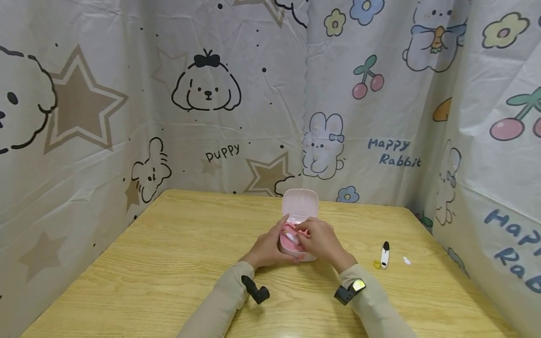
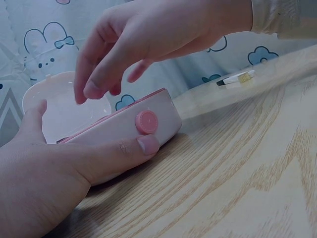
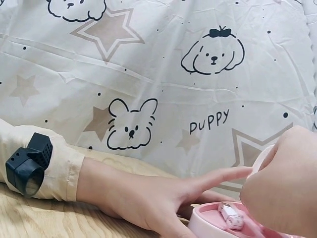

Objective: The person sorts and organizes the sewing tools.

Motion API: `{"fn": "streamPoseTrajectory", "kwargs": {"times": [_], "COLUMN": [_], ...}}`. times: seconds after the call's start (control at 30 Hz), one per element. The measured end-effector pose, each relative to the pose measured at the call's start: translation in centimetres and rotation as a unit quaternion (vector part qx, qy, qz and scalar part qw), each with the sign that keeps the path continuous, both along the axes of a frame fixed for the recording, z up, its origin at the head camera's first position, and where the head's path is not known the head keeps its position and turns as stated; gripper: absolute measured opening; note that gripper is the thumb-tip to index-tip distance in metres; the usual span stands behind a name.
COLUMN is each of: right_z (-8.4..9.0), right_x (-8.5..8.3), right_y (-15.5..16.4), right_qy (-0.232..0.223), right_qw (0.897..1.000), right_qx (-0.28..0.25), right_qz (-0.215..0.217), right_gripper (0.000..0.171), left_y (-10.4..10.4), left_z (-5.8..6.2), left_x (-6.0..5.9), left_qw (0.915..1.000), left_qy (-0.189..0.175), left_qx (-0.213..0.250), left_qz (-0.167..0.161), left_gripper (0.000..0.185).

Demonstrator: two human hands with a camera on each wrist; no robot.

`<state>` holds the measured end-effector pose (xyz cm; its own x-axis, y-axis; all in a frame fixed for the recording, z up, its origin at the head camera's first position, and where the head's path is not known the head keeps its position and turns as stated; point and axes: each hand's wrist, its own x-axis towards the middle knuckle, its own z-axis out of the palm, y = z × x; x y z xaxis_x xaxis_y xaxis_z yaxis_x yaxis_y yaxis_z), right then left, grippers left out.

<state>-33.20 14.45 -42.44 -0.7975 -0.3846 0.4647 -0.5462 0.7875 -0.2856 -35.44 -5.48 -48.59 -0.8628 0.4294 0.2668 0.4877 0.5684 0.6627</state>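
Note:
A small pale pink box [image 1: 310,256] stands on the table with its lid [image 1: 300,204] raised at the back. My left hand [image 1: 267,249] grips the box from the left, the thumb along its front beside a round pink knob [image 2: 146,122]. Over the box's inside hangs my right hand [image 1: 322,238], fingers bent downward and thumb close to them. In the left wrist view nothing shows between those fingertips. A small white roll with printed marks, like a tape measure [image 3: 231,216], lies in the pink interior. The right hand hides part of the contents.
To the right on the table [image 1: 169,263] lie a white pen-like tool with a black tip [image 1: 385,256], a small yellow piece [image 1: 377,265] and a small flat white piece [image 1: 406,260]. Printed curtains [image 1: 253,94] stand close behind the table and at both sides.

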Motion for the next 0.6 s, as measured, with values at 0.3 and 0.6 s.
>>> {"fn": "streamPoseTrajectory", "kwargs": {"times": [0.3, 0.6], "right_z": [0.3, 0.4], "right_x": [0.3, 0.5], "right_y": [1.5, 3.2], "right_qy": [-0.012, -0.022], "right_qw": [1.000, 0.999], "right_qx": [-0.006, -0.016], "right_qz": [-0.013, -0.022], "right_gripper": [0.015, 0.016], "left_y": [-0.1, -0.1], "left_z": [-0.1, 0.0], "left_x": [0.0, -0.1], "left_qw": [1.0000, 1.0000], "left_qy": [-0.005, -0.005], "left_qx": [0.002, 0.005], "left_qz": [0.002, 0.002], "left_gripper": [0.132, 0.132]}}
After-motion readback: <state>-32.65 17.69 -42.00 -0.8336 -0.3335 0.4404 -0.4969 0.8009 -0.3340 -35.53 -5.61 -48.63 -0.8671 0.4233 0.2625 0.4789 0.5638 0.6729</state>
